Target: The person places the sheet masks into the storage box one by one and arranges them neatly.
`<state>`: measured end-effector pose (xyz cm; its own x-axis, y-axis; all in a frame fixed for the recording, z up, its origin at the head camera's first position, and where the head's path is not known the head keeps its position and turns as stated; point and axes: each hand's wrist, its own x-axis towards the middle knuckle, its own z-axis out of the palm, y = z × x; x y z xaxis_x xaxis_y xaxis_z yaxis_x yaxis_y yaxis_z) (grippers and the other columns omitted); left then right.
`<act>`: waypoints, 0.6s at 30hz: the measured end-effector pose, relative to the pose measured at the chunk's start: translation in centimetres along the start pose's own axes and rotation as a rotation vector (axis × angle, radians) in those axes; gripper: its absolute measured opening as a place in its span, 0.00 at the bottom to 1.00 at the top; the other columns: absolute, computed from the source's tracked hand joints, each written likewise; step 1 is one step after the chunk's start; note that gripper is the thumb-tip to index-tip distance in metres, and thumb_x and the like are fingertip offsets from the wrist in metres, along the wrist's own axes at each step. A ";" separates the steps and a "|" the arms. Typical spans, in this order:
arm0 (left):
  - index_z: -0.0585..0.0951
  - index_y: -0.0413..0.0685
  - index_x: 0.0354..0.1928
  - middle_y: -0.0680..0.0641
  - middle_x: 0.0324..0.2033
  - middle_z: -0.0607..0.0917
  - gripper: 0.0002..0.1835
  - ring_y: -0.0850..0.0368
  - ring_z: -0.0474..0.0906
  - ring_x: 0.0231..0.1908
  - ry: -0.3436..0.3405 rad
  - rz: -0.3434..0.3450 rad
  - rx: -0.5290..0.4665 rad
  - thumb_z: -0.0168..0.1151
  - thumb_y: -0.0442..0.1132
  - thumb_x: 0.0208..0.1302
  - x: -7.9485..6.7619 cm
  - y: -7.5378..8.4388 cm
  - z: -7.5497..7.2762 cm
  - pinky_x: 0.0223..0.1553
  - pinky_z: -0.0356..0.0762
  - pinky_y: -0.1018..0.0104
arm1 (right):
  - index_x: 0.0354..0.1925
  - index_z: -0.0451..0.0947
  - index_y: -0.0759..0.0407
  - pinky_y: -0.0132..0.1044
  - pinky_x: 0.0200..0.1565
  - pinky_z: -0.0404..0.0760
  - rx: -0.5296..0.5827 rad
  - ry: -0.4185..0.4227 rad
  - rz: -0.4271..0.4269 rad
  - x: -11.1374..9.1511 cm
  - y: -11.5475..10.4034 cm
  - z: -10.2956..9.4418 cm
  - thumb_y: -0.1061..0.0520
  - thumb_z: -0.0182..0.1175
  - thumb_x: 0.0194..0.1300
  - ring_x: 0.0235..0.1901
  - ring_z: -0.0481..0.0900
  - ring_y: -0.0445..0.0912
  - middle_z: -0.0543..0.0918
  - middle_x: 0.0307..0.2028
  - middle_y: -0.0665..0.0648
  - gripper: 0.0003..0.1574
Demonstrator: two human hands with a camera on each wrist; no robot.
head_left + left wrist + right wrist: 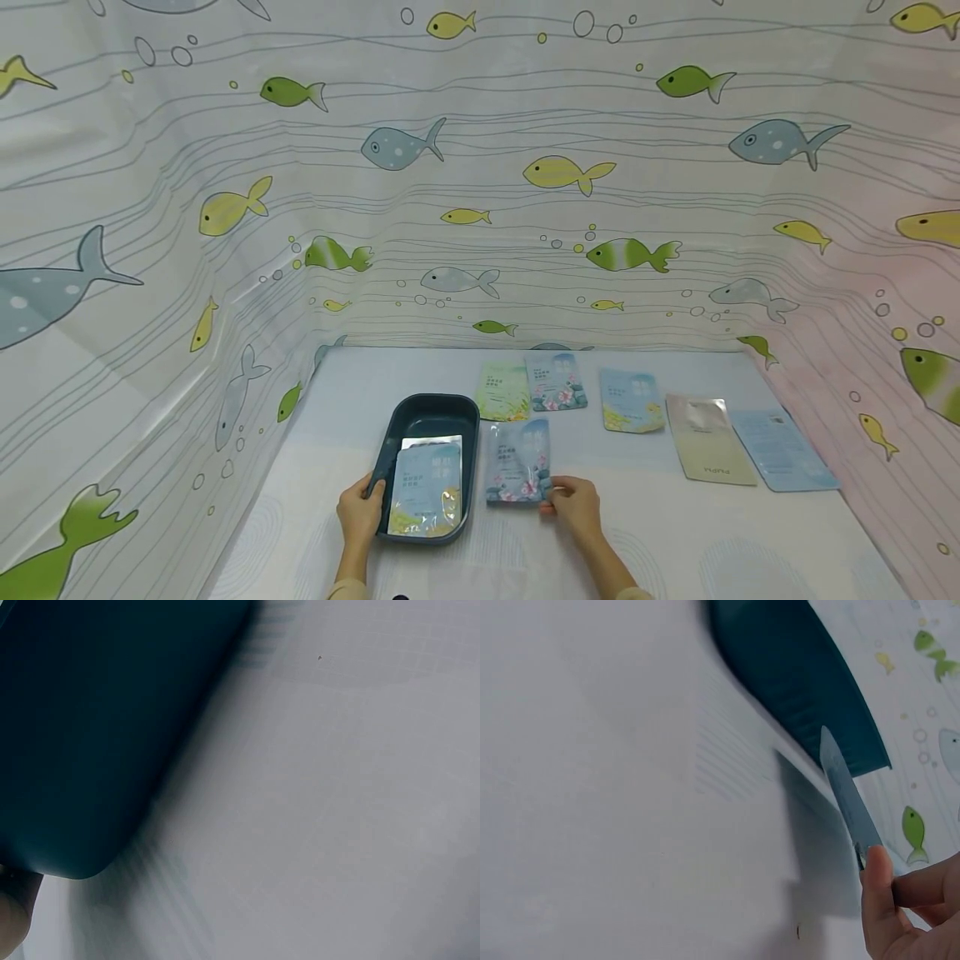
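Observation:
My left hand (360, 510) grips the left side wall of a dark teal tray (431, 417), thumb over its rim. Inside the tray lie overlapping face-mask sachets, a blue and yellow sachet (426, 492) on top. Just right of the tray, my right hand (576, 504) pinches the lower right corner of a blue sachet with pink flowers (517, 458). In the right wrist view that sachet (847, 795) shows edge-on, raised over its shadow, between thumb and fingers. The tray's underside (105, 727) fills the upper left of the left wrist view, tilted over the table.
Behind the held sachet lie a green sachet (504, 392) and another flowered sachet (557, 382). Farther right are a blue and yellow sachet (632, 400), a beige-green sachet (710, 437) and a light blue sachet (786, 450). A fish-patterned sheet (465, 317) encloses the white table.

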<state>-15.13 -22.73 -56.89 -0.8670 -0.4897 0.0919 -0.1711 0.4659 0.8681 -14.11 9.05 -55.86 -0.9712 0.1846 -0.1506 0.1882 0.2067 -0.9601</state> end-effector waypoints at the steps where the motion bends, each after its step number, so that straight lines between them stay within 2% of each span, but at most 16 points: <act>1: 0.76 0.22 0.49 0.26 0.45 0.79 0.16 0.31 0.76 0.49 0.000 0.000 -0.002 0.57 0.27 0.60 0.0 0.0 0.0 0.49 0.72 0.43 | 0.44 0.75 0.81 0.37 0.28 0.83 0.006 -0.004 0.003 0.0 -0.1 -0.1 0.74 0.54 0.52 0.20 0.84 0.54 0.83 0.23 0.66 0.18; 9: 0.76 0.22 0.49 0.26 0.45 0.79 0.16 0.31 0.76 0.49 -0.004 -0.006 -0.006 0.56 0.27 0.60 0.0 0.1 0.0 0.49 0.73 0.43 | 0.44 0.73 0.84 0.39 0.27 0.83 0.080 -0.032 0.002 0.2 -0.9 -0.7 0.75 0.53 0.53 0.20 0.84 0.52 0.82 0.25 0.68 0.18; 18: 0.75 0.22 0.50 0.26 0.47 0.78 0.17 0.30 0.74 0.50 -0.015 -0.021 -0.006 0.56 0.27 0.61 0.0 0.2 -0.1 0.50 0.72 0.43 | 0.46 0.73 0.84 0.37 0.27 0.83 0.116 -0.058 -0.021 0.0 -1.8 -0.5 0.75 0.54 0.56 0.22 0.84 0.52 0.83 0.28 0.69 0.18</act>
<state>-15.13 -22.72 -56.71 -0.8700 -0.4886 0.0666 -0.1864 0.4509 0.8729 -14.34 9.21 -54.04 -0.9821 0.1250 -0.1407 0.1532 0.0970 -0.9834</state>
